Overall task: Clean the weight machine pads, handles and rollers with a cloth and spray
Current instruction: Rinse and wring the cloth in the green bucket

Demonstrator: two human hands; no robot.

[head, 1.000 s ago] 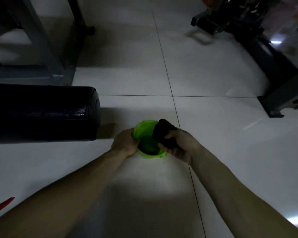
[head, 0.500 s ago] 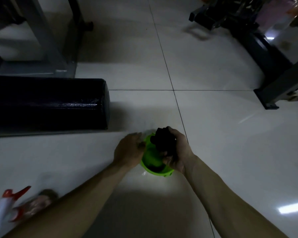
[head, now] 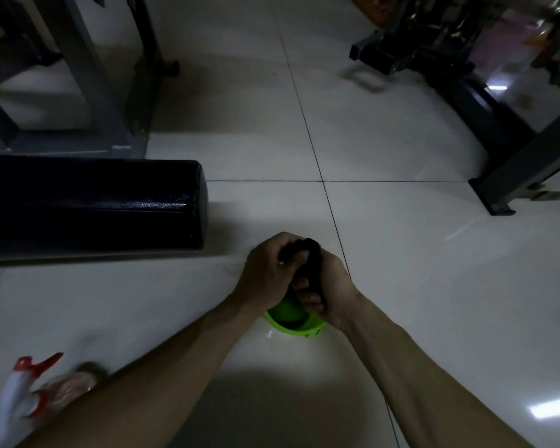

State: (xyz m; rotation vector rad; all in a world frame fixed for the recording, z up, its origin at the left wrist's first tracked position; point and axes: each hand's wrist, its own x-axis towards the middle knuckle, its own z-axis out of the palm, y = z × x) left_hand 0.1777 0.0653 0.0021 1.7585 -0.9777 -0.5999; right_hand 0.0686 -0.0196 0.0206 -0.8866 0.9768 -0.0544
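A dark cloth (head: pixel 311 270) is bunched between both my hands, just above a small green bowl (head: pixel 291 321) that stands on the white tile floor. My left hand (head: pixel 269 273) grips the cloth's upper end. My right hand (head: pixel 328 289) grips its lower part, fingers curled round it. The hands hide most of the bowl. A black padded roller (head: pixel 91 205) of the weight machine lies on the floor to the left. A spray bottle (head: pixel 20 392) with a red trigger lies at the lower left, partly behind my left forearm.
A grey machine frame (head: pixel 88 79) stands behind the roller at the upper left. Another dark machine base (head: pixel 485 124) runs along the upper right. Open tile floor lies between them and to the right of the bowl.
My left hand left the bowl's rim and joined the right on the cloth. Both hands now squeeze it over the bowl. The view shifted, bringing the spray bottle into sight.
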